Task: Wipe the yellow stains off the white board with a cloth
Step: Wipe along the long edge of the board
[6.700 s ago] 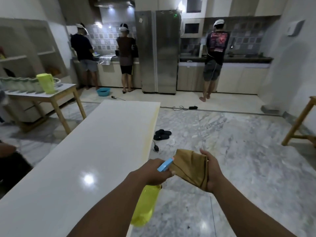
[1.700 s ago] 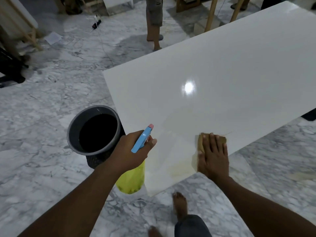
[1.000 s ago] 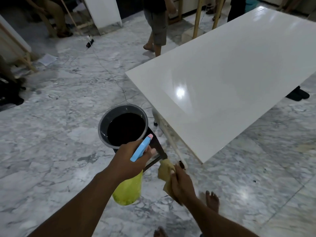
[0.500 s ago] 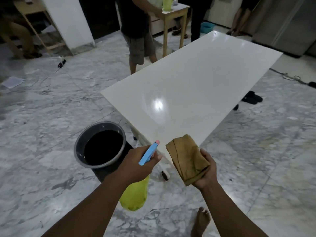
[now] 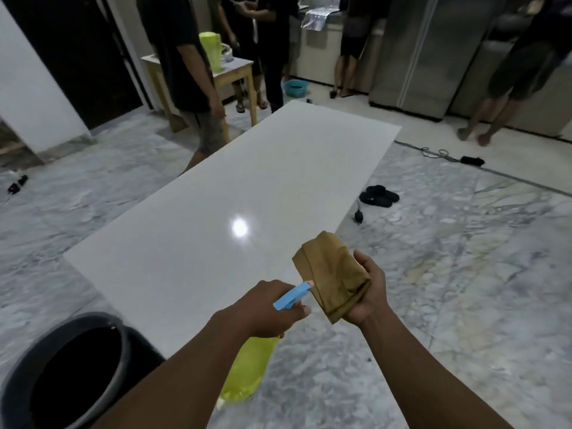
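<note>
While the left hand (image 5: 266,308) gripped the spray bottle (image 5: 247,373), fingers curled round its neck and blue trigger, the nozzle pointed at the cloth (image 5: 331,274). The right hand (image 5: 368,292) held that cloth folded, fingers wrapped beneath it and thumb beside it (offered up for wetting before a wipe, I judged). Both hands hung in the air by the near corner of the white board (image 5: 235,212), touching it nowhere visible. The board ran away glossy under a lamp's glare, any yellow stains too faint to make out. A dark bucket (image 5: 122,339) stood on the floor beside its near end. Black slippers (image 5: 379,196) lay off its right edge. A person (image 5: 192,72) walked along its far left side, before a small counter (image 5: 238,65) bearing a green jug (image 5: 210,51). Bucket and passer-by looked likeliest to crowd the left side.
</note>
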The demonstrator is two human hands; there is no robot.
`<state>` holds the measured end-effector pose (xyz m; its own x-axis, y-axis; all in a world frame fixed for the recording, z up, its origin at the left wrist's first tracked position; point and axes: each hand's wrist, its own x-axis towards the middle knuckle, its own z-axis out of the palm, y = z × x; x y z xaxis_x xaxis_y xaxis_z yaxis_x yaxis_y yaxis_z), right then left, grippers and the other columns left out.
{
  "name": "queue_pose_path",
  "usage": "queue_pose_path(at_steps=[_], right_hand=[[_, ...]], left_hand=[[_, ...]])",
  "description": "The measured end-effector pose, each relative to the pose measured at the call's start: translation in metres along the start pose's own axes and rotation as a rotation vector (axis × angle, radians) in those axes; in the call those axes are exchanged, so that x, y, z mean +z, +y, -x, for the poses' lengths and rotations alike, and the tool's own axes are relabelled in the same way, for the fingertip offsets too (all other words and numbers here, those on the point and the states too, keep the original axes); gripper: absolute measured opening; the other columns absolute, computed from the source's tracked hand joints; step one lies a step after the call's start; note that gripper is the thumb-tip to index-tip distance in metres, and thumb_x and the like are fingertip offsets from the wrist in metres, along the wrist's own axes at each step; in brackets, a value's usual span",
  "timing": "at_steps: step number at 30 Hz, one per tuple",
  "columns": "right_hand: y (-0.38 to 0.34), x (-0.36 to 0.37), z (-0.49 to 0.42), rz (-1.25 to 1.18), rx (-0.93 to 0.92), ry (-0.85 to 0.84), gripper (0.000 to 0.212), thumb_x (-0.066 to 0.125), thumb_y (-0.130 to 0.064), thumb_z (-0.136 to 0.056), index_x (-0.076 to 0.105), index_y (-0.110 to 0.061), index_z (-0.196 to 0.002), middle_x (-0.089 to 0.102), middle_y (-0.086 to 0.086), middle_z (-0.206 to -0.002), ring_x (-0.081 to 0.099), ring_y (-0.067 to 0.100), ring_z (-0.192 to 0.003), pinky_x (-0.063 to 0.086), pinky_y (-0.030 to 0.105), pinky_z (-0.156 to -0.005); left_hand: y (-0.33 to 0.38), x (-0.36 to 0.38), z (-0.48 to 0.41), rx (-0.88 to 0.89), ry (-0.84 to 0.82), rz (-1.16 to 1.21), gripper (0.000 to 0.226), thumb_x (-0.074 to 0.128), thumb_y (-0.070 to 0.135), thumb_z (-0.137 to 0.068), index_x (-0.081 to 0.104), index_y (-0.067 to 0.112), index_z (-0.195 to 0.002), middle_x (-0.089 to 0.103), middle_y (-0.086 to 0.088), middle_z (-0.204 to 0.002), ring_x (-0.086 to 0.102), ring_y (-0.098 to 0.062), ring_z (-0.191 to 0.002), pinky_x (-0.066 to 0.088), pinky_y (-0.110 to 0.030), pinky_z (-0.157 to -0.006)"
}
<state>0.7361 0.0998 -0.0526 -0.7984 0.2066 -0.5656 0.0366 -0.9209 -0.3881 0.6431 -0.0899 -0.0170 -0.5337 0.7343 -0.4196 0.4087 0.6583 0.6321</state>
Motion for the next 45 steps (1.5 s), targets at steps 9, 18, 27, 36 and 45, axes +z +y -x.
queue_pose_path(at_steps=[9,18,27,36,45], right_hand=[[-0.145,-0.027,-0.016,0.029,-0.056,0.019,0.058,0.052,-0.044,-0.089,0.069,0.001,-0.121,0.063,0.023,-0.131,0.060,0.039,-0.119,0.043,0.048,-0.108],[-0.314,-0.066,-0.100,-0.037,-0.215,0.156,0.058,0.055,-0.044,-0.086,0.068,0.000,-0.123,0.066,0.023,-0.126,0.062,0.039,-0.111,0.049,0.048,-0.097],[-0.458,-0.060,-0.229,-0.002,-0.248,0.303,0.055,0.043,-0.041,-0.094,0.069,-0.001,-0.122,0.067,0.024,-0.124,0.061,0.041,-0.119,0.046,0.051,-0.106],[-0.568,-0.042,-0.333,-0.014,-0.280,0.221,0.052,0.041,-0.035,-0.100,0.053,-0.003,-0.140,0.055,0.018,-0.128,0.054,0.032,-0.110,0.049,0.040,-0.093],[-0.696,-0.086,-0.493,-0.013,-0.222,0.121,0.020,0.070,-0.031,-0.074,0.057,-0.018,-0.083,0.050,0.005,-0.086,0.052,0.023,-0.079,0.043,0.036,-0.080]], left_hand=[[0.117,0.003,-0.131,0.123,-0.031,-0.095,0.034,0.066,0.045,-0.100,0.056,0.020,-0.079,0.064,-0.003,-0.081,0.067,-0.019,-0.070,0.052,-0.035,-0.070],[0.199,-0.028,-0.324,0.212,-0.082,-0.148,0.039,0.066,0.049,-0.100,0.057,0.014,-0.084,0.059,0.001,-0.077,0.056,-0.011,-0.059,0.045,-0.025,-0.063],[0.280,-0.096,-0.499,0.310,-0.051,-0.100,0.040,0.066,0.045,-0.100,0.067,0.005,-0.098,0.075,-0.018,-0.095,0.077,-0.035,-0.082,0.061,-0.050,-0.082],[0.316,-0.141,-0.616,0.314,-0.017,-0.046,0.041,0.066,0.043,-0.100,0.060,0.003,-0.090,0.075,-0.022,-0.096,0.078,-0.038,-0.081,0.061,-0.053,-0.084],[0.346,-0.164,-0.764,0.168,0.058,-0.004,0.045,0.068,0.046,-0.100,0.063,0.002,-0.095,0.076,-0.022,-0.095,0.080,-0.034,-0.076,0.063,-0.051,-0.084]])
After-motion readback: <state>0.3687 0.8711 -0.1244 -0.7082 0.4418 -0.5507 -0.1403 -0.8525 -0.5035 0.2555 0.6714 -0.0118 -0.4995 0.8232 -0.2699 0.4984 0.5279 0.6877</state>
